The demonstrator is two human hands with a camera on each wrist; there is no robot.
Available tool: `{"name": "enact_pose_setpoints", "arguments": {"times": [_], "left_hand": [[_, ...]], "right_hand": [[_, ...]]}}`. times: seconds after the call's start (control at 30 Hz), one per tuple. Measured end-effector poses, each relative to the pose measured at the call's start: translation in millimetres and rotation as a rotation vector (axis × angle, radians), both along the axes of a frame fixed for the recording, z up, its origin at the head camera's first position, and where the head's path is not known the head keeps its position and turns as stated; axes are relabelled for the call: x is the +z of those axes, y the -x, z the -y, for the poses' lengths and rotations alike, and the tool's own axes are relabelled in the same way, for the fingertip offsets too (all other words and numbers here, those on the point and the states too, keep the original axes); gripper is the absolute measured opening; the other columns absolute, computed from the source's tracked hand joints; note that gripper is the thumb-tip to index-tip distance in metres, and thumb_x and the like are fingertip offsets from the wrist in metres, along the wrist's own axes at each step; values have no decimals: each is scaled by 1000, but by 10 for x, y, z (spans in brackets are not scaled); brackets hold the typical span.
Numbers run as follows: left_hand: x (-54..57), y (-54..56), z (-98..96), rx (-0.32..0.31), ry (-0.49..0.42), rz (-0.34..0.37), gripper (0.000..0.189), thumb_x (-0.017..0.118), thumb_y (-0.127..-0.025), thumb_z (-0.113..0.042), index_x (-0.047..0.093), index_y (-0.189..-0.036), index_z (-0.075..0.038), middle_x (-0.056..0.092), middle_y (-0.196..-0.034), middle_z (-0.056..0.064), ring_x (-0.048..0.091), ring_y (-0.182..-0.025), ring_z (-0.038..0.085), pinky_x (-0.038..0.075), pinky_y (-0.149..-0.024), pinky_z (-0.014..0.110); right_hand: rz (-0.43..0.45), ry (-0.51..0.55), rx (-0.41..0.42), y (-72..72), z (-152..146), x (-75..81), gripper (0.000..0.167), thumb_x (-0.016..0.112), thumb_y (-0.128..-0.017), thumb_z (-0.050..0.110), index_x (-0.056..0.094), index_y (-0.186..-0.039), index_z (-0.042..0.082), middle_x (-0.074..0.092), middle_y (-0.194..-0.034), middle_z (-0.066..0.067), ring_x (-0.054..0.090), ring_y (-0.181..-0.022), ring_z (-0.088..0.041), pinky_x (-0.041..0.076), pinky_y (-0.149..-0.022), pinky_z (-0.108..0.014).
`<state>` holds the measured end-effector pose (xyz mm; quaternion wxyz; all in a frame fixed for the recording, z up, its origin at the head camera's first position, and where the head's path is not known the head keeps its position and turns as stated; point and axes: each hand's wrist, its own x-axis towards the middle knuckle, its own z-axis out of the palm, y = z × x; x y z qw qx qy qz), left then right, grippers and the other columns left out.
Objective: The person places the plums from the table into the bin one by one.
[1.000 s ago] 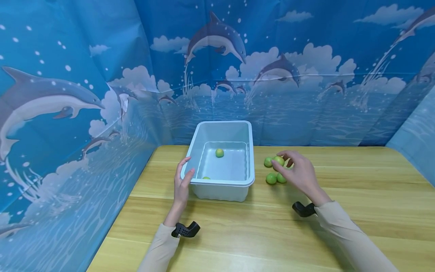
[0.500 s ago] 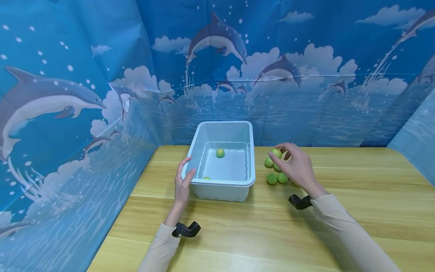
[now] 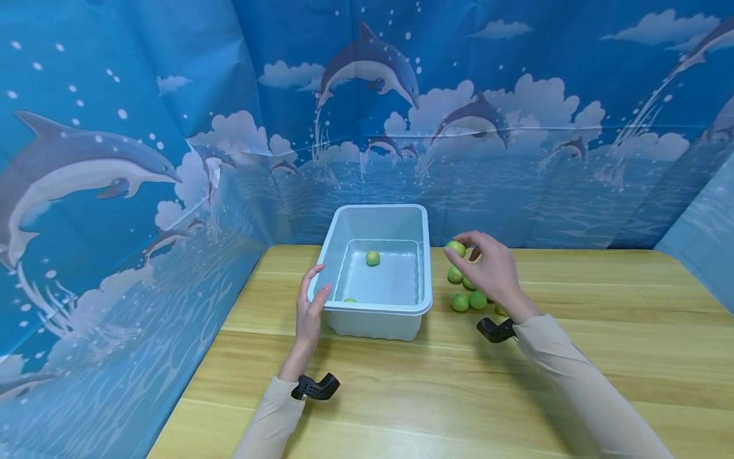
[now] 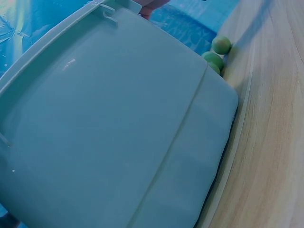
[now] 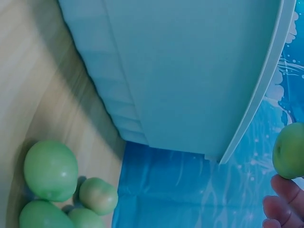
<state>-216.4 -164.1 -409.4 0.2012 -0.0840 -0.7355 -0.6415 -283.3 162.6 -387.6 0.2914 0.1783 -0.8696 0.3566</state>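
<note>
In the head view my right hand [image 3: 493, 268] pinches a small round yellow-green fruit [image 3: 455, 248], lime-like in look, between thumb and fingertips. It is raised right of a pale blue plastic tub [image 3: 375, 308]; the right wrist view shows the same fruit [image 5: 289, 152] at the tips of the fingers. My left hand [image 3: 308, 309] grips the tub at its near left corner, thumb and fingers over the rim. Inside the tub lie a green fruit [image 3: 373, 258] on the floor and another [image 3: 350, 299], mostly hidden behind the near wall.
Several more green fruits [image 3: 460, 302] lie on the wooden table [image 3: 401, 395] right of the tub, partly under my right hand. A blue dolphin-print sheet [image 3: 516, 191] hangs behind the table and along its left side.
My right hand has lifted the fruit off the group and carried it up and left toward the tub. The left hand and the tub have stayed in place.
</note>
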Motion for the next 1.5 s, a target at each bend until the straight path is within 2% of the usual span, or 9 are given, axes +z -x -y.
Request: {"name": "enact_pose_setpoints", "arguments": {"times": [0.57, 0.97, 1.3, 1.5], "left_hand": [[-3, -7, -6, -7, -9, -6, 44, 48, -95, -11, 42, -136, 3, 37, -143, 18, 28, -134, 29, 18, -106, 53], [-14, -6, -2, -10, -9, -23, 44, 49, -95, -11, 43, -136, 3, 38, -143, 18, 28, -134, 29, 17, -106, 54], [4, -13, -7, -7, -7, -8, 44, 48, -95, -11, 42, -136, 3, 38, -143, 17, 27, -135, 29, 15, -107, 54], [14, -17, -11, -4, -7, -3, 44, 49, -95, -13, 43, -136, 3, 38, -143, 17, 27, -135, 29, 15, -107, 53]], "right_hand": [[58, 14, 42, 121, 258, 124, 34, 70, -85, 37, 67, -108, 12, 65, -95, -4, 55, -68, -16, 42, -58, -35], [83, 27, 61, 205, 407, 138, 34, 71, -85, 35, 66, -109, 11, 65, -96, -4, 55, -72, -18, 43, -59, -35], [111, 12, 65, 223, 511, 148, 34, 72, -84, 34, 66, -109, 10, 66, -99, -5, 57, -75, -22, 43, -62, -36], [115, -16, 68, 262, 562, 152, 33, 72, -85, 33, 65, -108, 11, 66, -97, -5, 54, -70, -19, 42, -59, -35]]}}
